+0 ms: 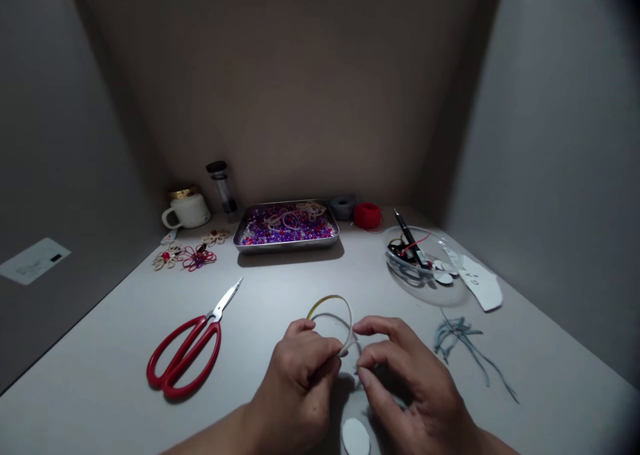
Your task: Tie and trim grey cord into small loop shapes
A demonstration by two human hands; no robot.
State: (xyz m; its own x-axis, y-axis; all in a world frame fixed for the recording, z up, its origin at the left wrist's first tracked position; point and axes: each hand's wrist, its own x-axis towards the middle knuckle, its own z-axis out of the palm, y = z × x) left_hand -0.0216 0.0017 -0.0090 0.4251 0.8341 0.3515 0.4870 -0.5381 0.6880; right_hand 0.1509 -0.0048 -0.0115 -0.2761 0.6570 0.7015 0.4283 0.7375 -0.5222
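Note:
My left hand is closed on a thin, pale hoop with a yellowish inner side, which stands up above the fingers. Close beside it on the right, my right hand has thumb and fingertips pinched together. What lies between those fingertips is too small to make out, though a thin greyish strand seems to show there. Below the hands, near the front edge, lies a white oval disc. Right of my right hand is a loose bunch of blue-grey cord pieces.
Red-handled scissors lie at left. Behind stand a metal tray of beads, red cord, grey cord, a white mug and a clear tube. Cord flowers lie at left. A clear dish holds a pen.

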